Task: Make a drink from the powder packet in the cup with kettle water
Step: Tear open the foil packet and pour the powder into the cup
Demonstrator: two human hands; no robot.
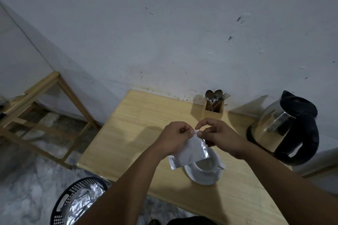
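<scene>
A silvery-white powder packet (190, 151) hangs above the white cup (204, 171), which stands on the wooden table (131, 133). My left hand (173, 137) and my right hand (219, 137) both pinch the packet's top corner between thumb and fingers, close together. The packet's lower part partly hides the cup's rim. A steel kettle (285, 128) with a black handle and lid stands at the right of the table, apart from my hands.
A wooden holder (213, 110) with spoons and a fork stands by the wall. A black mesh bin (78, 201) holding foil wrappers sits on the floor at the lower left. A wooden frame (45, 115) stands to the left.
</scene>
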